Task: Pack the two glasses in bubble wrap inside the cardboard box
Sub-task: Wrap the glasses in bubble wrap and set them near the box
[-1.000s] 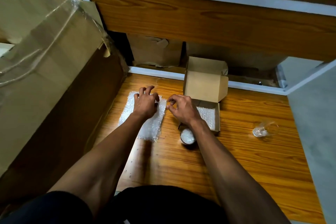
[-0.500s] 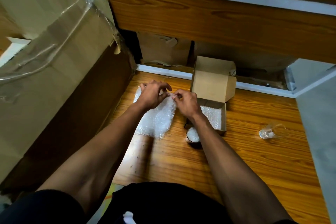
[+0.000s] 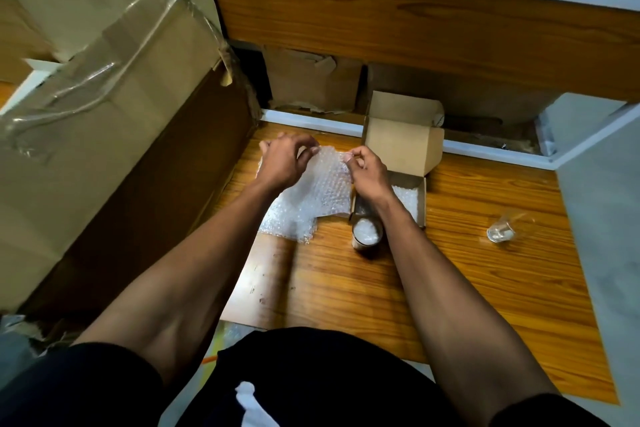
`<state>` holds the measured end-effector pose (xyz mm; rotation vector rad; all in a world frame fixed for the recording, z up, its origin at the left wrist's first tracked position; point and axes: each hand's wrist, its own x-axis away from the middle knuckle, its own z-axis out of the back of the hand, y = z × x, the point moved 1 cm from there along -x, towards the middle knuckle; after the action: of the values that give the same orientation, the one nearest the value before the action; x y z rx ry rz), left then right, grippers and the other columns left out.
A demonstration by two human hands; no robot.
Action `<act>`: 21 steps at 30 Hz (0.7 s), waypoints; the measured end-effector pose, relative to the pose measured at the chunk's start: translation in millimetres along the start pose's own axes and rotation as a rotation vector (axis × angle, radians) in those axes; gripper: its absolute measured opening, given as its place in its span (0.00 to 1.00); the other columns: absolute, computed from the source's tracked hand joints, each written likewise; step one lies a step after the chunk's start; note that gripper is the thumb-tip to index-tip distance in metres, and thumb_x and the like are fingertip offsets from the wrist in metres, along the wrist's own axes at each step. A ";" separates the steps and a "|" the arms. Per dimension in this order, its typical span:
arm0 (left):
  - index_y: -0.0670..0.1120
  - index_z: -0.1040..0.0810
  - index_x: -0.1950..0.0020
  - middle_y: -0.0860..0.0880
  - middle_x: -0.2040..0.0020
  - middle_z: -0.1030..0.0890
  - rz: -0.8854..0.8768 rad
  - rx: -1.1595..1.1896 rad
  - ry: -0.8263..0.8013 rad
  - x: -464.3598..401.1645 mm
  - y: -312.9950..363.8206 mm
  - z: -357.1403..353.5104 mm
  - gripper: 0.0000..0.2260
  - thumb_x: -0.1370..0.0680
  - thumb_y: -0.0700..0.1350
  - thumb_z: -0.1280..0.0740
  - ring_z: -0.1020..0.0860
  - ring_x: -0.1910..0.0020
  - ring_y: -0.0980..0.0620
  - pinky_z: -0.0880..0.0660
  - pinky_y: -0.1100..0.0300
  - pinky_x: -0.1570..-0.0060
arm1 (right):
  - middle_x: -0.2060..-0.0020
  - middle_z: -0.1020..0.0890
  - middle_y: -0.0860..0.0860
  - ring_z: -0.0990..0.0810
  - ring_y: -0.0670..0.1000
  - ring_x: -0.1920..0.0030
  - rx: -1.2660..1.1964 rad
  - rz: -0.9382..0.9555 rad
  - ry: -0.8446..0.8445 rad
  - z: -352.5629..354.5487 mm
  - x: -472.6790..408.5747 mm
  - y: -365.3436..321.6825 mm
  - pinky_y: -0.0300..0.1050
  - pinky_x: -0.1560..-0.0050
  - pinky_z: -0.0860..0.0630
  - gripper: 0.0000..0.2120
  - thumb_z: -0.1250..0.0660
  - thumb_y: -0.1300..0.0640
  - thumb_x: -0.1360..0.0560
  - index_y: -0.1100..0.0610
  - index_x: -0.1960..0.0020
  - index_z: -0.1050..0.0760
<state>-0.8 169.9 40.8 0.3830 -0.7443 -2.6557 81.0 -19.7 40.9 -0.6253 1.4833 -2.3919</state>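
Both hands hold up the far edge of a sheet of bubble wrap (image 3: 311, 194). The left hand (image 3: 282, 163) curls its fingers over one top corner. The right hand (image 3: 367, 172) pinches the other top corner with thumb and finger. The sheet hangs down between them, and its near end lies on the wooden floor (image 3: 467, 281).

Just right of the right hand sits a small cardboard box (image 3: 403, 163) with its lid up and bubble wrap inside. Under the right wrist stands a glass (image 3: 366, 236) stuffed with bubble wrap, touching the box. A second glass (image 3: 502, 230) lies far off to the right, empty, on its side.
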 end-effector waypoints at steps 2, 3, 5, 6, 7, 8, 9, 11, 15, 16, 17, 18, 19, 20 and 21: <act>0.57 0.16 0.41 0.56 0.36 0.18 -0.015 -0.037 0.016 1.9 5.1 2.9 0.08 0.16 0.56 0.34 0.26 0.35 0.50 0.43 0.49 0.43 | 0.53 0.19 0.45 0.20 0.46 0.55 -0.027 -0.023 -0.018 -0.2 1.2 -0.5 0.45 0.56 0.22 0.08 0.37 0.50 0.14 0.53 0.40 0.24; 0.57 0.16 0.41 0.55 0.36 0.18 -0.020 -0.055 0.026 3.0 6.8 3.9 0.08 0.16 0.55 0.34 0.27 0.35 0.50 0.42 0.49 0.43 | 0.53 0.19 0.46 0.20 0.48 0.55 -0.028 -0.032 -0.030 -0.8 1.6 -0.5 0.46 0.57 0.21 0.08 0.38 0.50 0.14 0.53 0.39 0.24; 0.57 0.16 0.41 0.55 0.39 0.17 -0.028 -0.092 0.048 5.1 8.3 6.0 0.08 0.15 0.54 0.34 0.27 0.37 0.50 0.40 0.47 0.42 | 0.50 0.18 0.49 0.21 0.49 0.55 -0.029 -0.048 -0.055 -3.2 1.6 -0.3 0.43 0.62 0.23 0.07 0.39 0.51 0.14 0.52 0.40 0.25; 0.57 0.17 0.40 0.55 0.40 0.17 -0.032 -0.103 0.061 6.1 8.1 7.8 0.08 0.15 0.54 0.34 0.27 0.38 0.50 0.39 0.46 0.42 | 0.49 0.19 0.50 0.21 0.49 0.55 -0.032 -0.061 -0.068 -5.7 1.3 0.2 0.43 0.62 0.24 0.06 0.39 0.51 0.14 0.51 0.41 0.25; 0.57 0.17 0.40 0.55 0.41 0.17 -0.036 -0.108 0.080 6.6 7.4 9.5 0.08 0.15 0.54 0.35 0.26 0.39 0.50 0.38 0.45 0.41 | 0.49 0.19 0.50 0.22 0.50 0.55 -0.029 -0.079 -0.077 -8.1 0.7 1.0 0.46 0.59 0.24 0.05 0.39 0.51 0.14 0.49 0.43 0.26; 0.57 0.18 0.40 0.55 0.43 0.17 -0.038 -0.107 0.105 7.6 6.5 11.8 0.09 0.15 0.54 0.36 0.26 0.40 0.50 0.37 0.45 0.41 | 0.48 0.20 0.50 0.22 0.50 0.54 -0.022 -0.097 -0.086 -10.8 -0.2 2.6 0.49 0.54 0.23 0.04 0.39 0.50 0.14 0.47 0.45 0.26; 0.56 0.18 0.41 0.55 0.45 0.17 -0.038 -0.100 0.128 8.2 5.5 14.5 0.09 0.14 0.54 0.37 0.25 0.42 0.50 0.37 0.45 0.42 | 0.48 0.21 0.49 0.22 0.50 0.53 -0.011 -0.119 -0.096 -13.3 -1.7 5.0 0.52 0.49 0.21 0.05 0.39 0.50 0.14 0.45 0.47 0.27; 0.55 0.19 0.42 0.54 0.49 0.17 -0.029 -0.075 0.155 8.9 2.9 19.6 0.09 0.14 0.53 0.38 0.24 0.45 0.49 0.37 0.46 0.44 | 0.45 0.20 0.49 0.21 0.52 0.47 0.008 -0.147 -0.105 -18.7 -4.3 9.1 0.57 0.41 0.20 0.05 0.39 0.50 0.14 0.44 0.47 0.26; 0.50 0.19 0.40 0.50 0.48 0.18 -0.032 -0.031 0.125 8.8 -2.1 24.8 0.10 0.14 0.51 0.37 0.20 0.49 0.47 0.24 0.47 0.48 | 0.35 0.22 0.54 0.22 0.52 0.45 0.147 -0.124 -0.090 -17.2 4.1 -0.3 0.42 0.59 0.26 0.14 0.42 0.57 0.13 0.50 0.29 0.28; 0.50 0.19 0.40 0.49 0.47 0.17 -0.032 -0.024 0.116 8.6 -3.8 24.4 0.10 0.14 0.51 0.37 0.20 0.49 0.47 0.22 0.46 0.50 | 0.33 0.22 0.54 0.23 0.51 0.47 0.183 -0.108 -0.075 -16.1 1.3 0.6 0.37 0.63 0.29 0.17 0.43 0.59 0.13 0.51 0.26 0.29; 0.50 0.19 0.40 0.49 0.46 0.17 -0.030 -0.017 0.107 8.8 -5.2 23.6 0.09 0.14 0.51 0.36 0.20 0.49 0.47 0.21 0.45 0.51 | 0.32 0.23 0.54 0.24 0.49 0.48 0.207 -0.090 -0.059 -14.8 0.5 0.0 0.32 0.66 0.31 0.19 0.43 0.62 0.13 0.52 0.24 0.30; 0.50 0.18 0.40 0.49 0.46 0.17 -0.028 -0.009 0.102 8.9 -5.1 21.7 0.09 0.14 0.51 0.36 0.20 0.49 0.47 0.20 0.45 0.51 | 0.31 0.23 0.54 0.25 0.49 0.47 0.220 -0.068 -0.040 -11.9 0.6 -2.4 0.27 0.66 0.31 0.20 0.43 0.63 0.14 0.52 0.23 0.30; 0.50 0.18 0.40 0.49 0.47 0.17 -0.026 0.007 0.104 8.5 -4.0 19.9 0.09 0.14 0.51 0.36 0.20 0.49 0.48 0.20 0.45 0.51 | 0.30 0.23 0.54 0.24 0.49 0.45 0.223 -0.044 -0.017 -9.1 2.3 -6.2 0.24 0.63 0.29 0.21 0.42 0.64 0.14 0.52 0.23 0.30; 0.50 0.18 0.41 0.49 0.47 0.17 -0.030 0.034 0.106 7.8 -2.7 18.8 0.09 0.14 0.51 0.36 0.20 0.50 0.48 0.20 0.45 0.52 | 0.30 0.22 0.54 0.22 0.50 0.41 0.208 -0.009 0.008 -7.0 3.8 -10.0 0.26 0.54 0.26 0.20 0.41 0.62 0.14 0.52 0.23 0.29; 0.50 0.17 0.41 0.50 0.49 0.16 -0.036 0.072 0.103 6.0 0.6 18.1 0.09 0.14 0.50 0.35 0.20 0.52 0.50 0.20 0.46 0.53 | 0.31 0.21 0.53 0.21 0.51 0.37 0.175 0.019 0.028 -5.0 5.1 -13.7 0.34 0.45 0.23 0.18 0.39 0.58 0.14 0.52 0.25 0.27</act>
<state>-12.4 175.1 55.1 0.5522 -0.8096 -2.6248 74.3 -11.9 52.3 -0.5368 1.2656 -2.4904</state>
